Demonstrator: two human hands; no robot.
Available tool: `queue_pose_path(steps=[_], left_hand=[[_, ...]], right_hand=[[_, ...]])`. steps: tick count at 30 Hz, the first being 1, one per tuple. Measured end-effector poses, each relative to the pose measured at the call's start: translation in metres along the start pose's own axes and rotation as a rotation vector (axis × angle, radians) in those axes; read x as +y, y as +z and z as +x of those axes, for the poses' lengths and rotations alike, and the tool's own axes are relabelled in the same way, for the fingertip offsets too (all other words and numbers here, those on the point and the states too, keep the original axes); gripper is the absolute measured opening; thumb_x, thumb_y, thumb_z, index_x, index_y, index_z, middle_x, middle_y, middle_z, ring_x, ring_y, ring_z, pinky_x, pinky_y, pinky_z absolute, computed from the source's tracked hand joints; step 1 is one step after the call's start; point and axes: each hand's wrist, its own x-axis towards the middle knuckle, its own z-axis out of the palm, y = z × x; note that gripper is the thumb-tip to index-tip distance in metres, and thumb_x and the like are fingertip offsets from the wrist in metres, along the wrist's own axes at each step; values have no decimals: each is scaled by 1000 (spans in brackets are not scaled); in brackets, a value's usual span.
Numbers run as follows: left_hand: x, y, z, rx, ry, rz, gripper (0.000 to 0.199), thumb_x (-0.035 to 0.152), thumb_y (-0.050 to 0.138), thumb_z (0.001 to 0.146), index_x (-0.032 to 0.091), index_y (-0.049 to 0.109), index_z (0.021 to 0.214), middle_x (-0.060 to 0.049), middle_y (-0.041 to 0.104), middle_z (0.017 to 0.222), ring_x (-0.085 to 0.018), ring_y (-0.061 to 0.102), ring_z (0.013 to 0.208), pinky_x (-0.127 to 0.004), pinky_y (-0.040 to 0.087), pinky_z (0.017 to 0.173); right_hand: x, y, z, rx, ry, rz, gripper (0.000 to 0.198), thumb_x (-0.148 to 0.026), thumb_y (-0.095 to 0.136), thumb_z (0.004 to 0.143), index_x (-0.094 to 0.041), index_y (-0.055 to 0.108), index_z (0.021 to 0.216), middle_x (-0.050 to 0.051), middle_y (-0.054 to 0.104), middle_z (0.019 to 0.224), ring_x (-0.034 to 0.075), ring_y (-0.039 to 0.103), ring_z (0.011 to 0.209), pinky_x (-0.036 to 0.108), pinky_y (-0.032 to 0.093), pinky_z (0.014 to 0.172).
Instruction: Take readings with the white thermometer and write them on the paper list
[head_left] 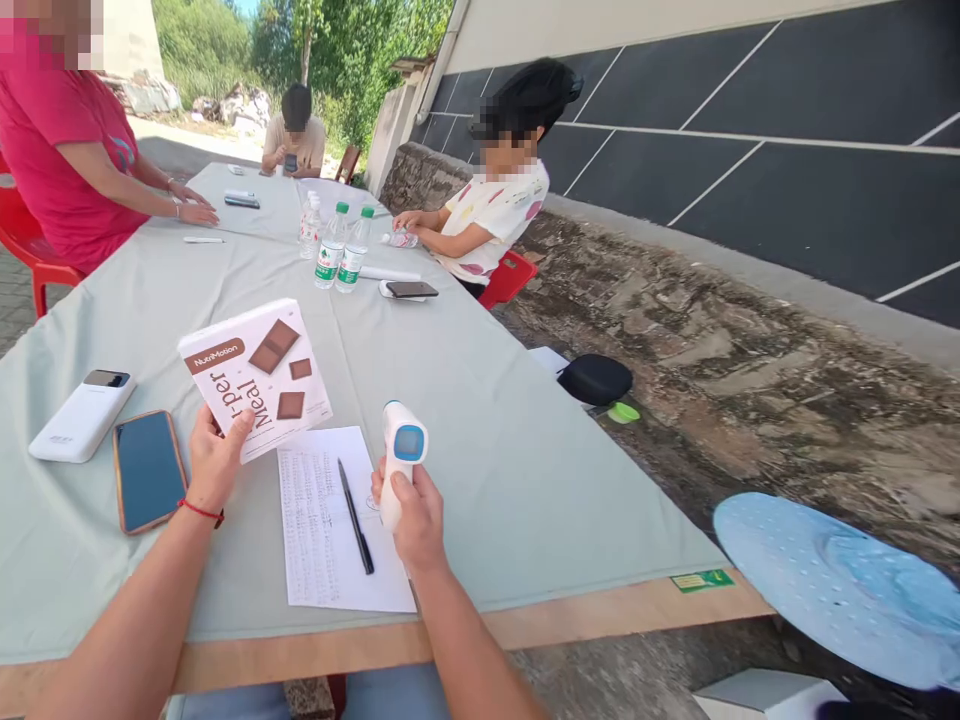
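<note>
My left hand point(215, 452) grips the lower left corner of a white snack box point(262, 375) with brown chocolate squares printed on it, tilted above the table. In my right hand point(416, 515) is a white infrared thermometer point(405, 455), its blue-rimmed screen facing me and my fingers wrapped round the handle. Between my forearms lies a printed sheet of paper point(319, 540), with a black pen point(355, 515) resting on it. Left of my left hand are a smartphone point(150, 470) in a brown case and a white power bank point(82, 418).
Water bottles point(352, 250) stand mid-table near a dark phone point(411, 289). Three people sit around the far part of the cloth-covered table point(540, 500). A light blue hat point(832, 590) is beyond the right edge, and a black case point(596, 379) lies beside the table.
</note>
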Motion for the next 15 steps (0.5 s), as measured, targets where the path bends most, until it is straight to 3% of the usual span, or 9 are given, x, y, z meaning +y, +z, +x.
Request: queue_pose_path(steps=[7, 11, 15], left_hand=[[5, -7, 11, 228, 48, 95, 64, 47, 78, 64, 14, 55, 114, -11, 62, 111, -22, 61, 100, -37, 51, 91], [5, -8, 15, 262, 21, 144, 63, 46, 77, 63, 14, 55, 113, -9, 61, 108, -22, 60, 97, -40, 50, 91], [1, -9, 18, 215, 30, 123, 65, 47, 78, 63, 14, 54, 114, -10, 60, 112, -22, 60, 97, -37, 51, 89]], right_hand=[[-5, -5, 4, 90, 51, 71, 34, -51, 61, 77, -20, 50, 85, 0, 46, 67, 14, 43, 58, 25, 34, 50], [-6, -7, 5, 106, 26, 54, 32, -50, 60, 79, -20, 50, 84, -1, 46, 67, 14, 41, 57, 26, 33, 50], [-6, -8, 5, 116, 15, 19, 30, -48, 58, 80, -20, 50, 85, -1, 46, 66, 14, 42, 57, 26, 34, 51]])
